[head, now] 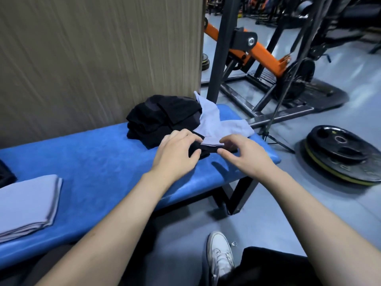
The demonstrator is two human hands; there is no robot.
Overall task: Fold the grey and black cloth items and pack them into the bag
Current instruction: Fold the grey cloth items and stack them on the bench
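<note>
Pinching the black cloth [198, 152] with the left hand [177, 151], fingers curled round its near edge, likely pinning it for a fold; hovering just right, right hand [245, 155] loosely spread, gripping nothing; lying just beyond both grips, grey cloth [216, 122] on the counter [103, 157]; showing no readable writing anywhere; not spotting any bag.

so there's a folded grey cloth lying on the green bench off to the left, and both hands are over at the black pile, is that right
Not quite: the bench is blue, not green, as the head view shows. The folded grey cloth does lie on its left end, and both hands are at the black pile.
</note>
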